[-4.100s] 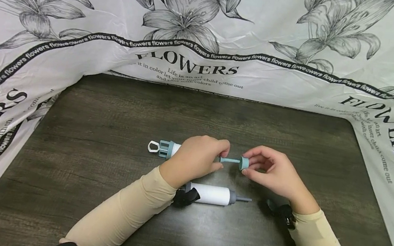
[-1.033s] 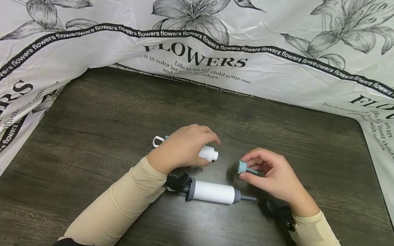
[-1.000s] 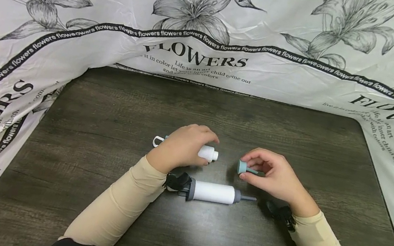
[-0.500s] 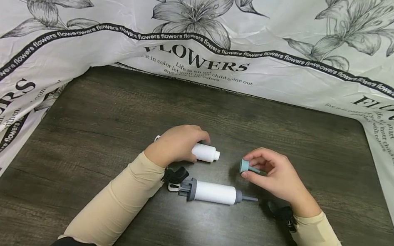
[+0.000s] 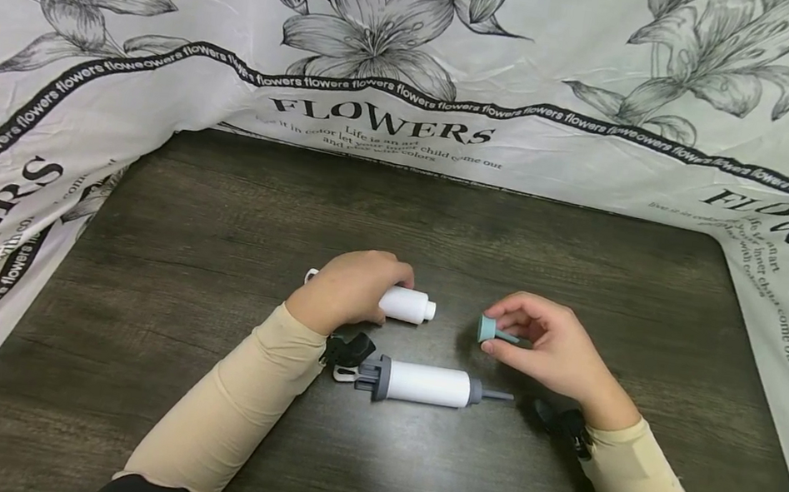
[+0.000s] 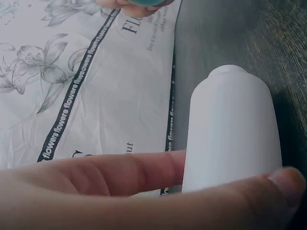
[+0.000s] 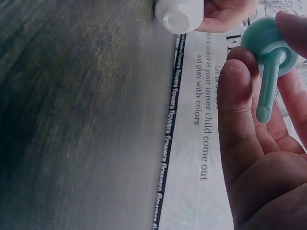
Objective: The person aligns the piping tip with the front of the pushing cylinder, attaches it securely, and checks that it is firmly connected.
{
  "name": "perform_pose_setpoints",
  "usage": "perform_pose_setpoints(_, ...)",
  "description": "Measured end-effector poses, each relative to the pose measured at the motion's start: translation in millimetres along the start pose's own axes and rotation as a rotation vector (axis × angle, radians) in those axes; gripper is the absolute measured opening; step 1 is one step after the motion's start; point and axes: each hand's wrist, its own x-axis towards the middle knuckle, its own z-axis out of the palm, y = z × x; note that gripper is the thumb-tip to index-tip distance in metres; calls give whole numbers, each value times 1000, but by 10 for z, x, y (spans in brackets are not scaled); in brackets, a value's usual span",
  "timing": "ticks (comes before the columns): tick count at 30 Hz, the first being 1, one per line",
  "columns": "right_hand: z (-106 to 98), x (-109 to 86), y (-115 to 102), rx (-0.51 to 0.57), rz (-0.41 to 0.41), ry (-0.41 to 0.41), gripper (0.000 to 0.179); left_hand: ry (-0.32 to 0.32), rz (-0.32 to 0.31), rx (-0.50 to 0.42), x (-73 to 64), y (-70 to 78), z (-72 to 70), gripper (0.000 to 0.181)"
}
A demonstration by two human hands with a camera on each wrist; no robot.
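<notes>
My left hand (image 5: 352,290) grips the white barrel of a balloon pump (image 5: 405,305) lying on the table, its bare neck facing right. The hand covers most of its rear; a bit of white pull ring shows at the left. In the left wrist view, fingers and thumb lie on either side of the barrel (image 6: 232,129). My right hand (image 5: 550,348) pinches a teal nozzle (image 5: 487,330) between thumb and fingers, wide end toward the barrel, thin stem toward the palm. A gap separates nozzle and neck. In the right wrist view the nozzle's stem (image 7: 268,91) shows fully.
A second balloon pump (image 5: 428,385), white with grey ends, lies just in front of the hands, its thin nozzle pointing right. Black wrist straps sit close to it. Flower-printed white cloth (image 5: 380,131) borders the dark wooden table (image 5: 257,201) at the back and sides.
The teal nozzle came away from between both hands and turned round, its wide end now facing left. My left hand slid back leftward along the barrel, baring more of it.
</notes>
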Motion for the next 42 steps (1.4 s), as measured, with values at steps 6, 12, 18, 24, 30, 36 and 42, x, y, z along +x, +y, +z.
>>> perform_pose_setpoints(6,54,-23,5,-1,16,13,39,29,91,-7,-60,58,-8,50)
perform_pose_setpoints(12,98,-39,32,-1,18,27,38,117,177,-34,-139,162,-54,49)
perform_pose_setpoints(18,148,-52,23,-16,7,44,39,195,261,-38,-227,248,-97,50)
perform_pose_setpoints(24,197,-63,33,-1,-10,63,40,191,279,-17,-257,285,-79,49)
perform_pose_setpoints(30,218,-55,30,8,-50,66,43,194,312,-32,-250,306,-61,48)
perform_pose_setpoints(36,221,-52,25,5,-68,63,44,205,330,-12,-239,331,-37,47)
perform_pose_setpoints(42,218,-50,14,-4,-80,72,44,201,338,27,-231,363,-19,46)
